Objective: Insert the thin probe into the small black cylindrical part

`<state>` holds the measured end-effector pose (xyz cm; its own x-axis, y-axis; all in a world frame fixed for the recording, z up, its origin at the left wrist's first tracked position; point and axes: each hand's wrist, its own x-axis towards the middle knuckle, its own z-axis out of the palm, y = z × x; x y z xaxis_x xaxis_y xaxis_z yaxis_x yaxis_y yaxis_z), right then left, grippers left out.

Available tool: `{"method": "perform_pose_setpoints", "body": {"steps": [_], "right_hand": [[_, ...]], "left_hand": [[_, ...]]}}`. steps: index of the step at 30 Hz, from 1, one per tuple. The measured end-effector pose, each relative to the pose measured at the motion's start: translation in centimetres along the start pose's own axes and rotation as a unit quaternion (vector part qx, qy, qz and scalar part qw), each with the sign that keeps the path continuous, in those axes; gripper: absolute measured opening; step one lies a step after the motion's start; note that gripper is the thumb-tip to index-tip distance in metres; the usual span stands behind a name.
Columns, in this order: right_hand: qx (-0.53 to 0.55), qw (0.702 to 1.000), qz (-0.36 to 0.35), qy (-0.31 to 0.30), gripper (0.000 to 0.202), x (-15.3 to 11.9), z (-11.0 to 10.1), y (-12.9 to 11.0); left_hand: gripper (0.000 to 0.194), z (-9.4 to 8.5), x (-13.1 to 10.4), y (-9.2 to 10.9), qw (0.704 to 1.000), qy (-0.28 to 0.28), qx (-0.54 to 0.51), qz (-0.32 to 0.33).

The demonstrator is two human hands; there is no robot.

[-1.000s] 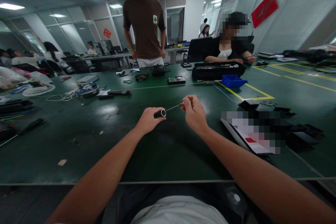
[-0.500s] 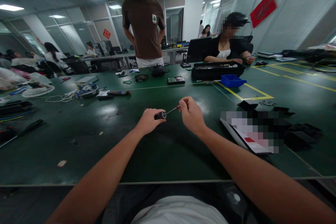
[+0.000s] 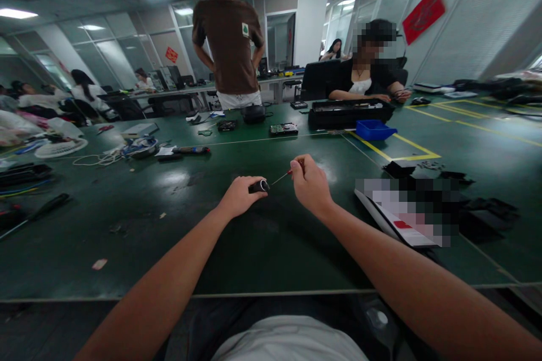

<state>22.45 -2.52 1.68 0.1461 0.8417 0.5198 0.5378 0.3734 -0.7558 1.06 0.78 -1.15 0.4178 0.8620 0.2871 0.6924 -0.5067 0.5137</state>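
My left hand (image 3: pixel 239 196) is closed round a small black cylinder (image 3: pixel 257 186), whose pale-ringed open end points right. Its exact kind does not show. Fingers of my right hand (image 3: pixel 311 180) wrap the red handle of a thin screwdriver (image 3: pixel 281 178). The metal shaft slants down and left, its tip just short of the ringed end. Both hands are above the green tabletop (image 3: pixel 271 259), near the middle. Most of the screwdriver's handle is hidden by my right fingers.
A blue tray (image 3: pixel 375 130) stands before a long black casing (image 3: pixel 350 115), near a seated person (image 3: pixel 368 76). Circuit-board drive (image 3: pixel 283 130) lies ahead. Black parts (image 3: pixel 486 217) and a blurred-out white item (image 3: pixel 393 220) lie right; cables (image 3: pixel 139 146) left. Someone stands opposite (image 3: pixel 231 48).
The screwdriver's tip has drawn back a little to the right from the ringed end of the black cylinder. My left hand has barely moved. The standing person has shifted slightly left.
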Motion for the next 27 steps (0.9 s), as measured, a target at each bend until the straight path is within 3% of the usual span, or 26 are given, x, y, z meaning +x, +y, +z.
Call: {"method": "perform_pose_setpoints", "body": {"steps": [10,16,18,22,27], "right_hand": [[-0.005,1.000,0.007,0.009,0.019,-0.1,-0.1,-0.1],[-0.003,1.000,0.004,0.008,0.023,0.0,-0.1,0.1],[-0.004,1.000,0.001,0.011,0.024,0.0,-0.1,0.1],[-0.005,1.000,-0.002,0.003,0.025,0.0,0.0,0.2],[-0.003,1.000,-0.001,0.001,0.025,0.1,0.0,0.2]], "left_hand": [[0.044,0.2,0.1,-0.5,0.991,0.055,-0.119,-0.038],[0.035,0.5,0.8,-1.4,0.940,0.115,-0.305,-0.096],[0.031,0.3,0.8,-1.5,0.931,0.127,-0.324,-0.108],[0.027,-0.6,0.2,-0.5,0.978,0.103,-0.157,-0.088],[0.025,-1.0,-0.2,0.8,1.000,-0.010,0.022,-0.016]]}}
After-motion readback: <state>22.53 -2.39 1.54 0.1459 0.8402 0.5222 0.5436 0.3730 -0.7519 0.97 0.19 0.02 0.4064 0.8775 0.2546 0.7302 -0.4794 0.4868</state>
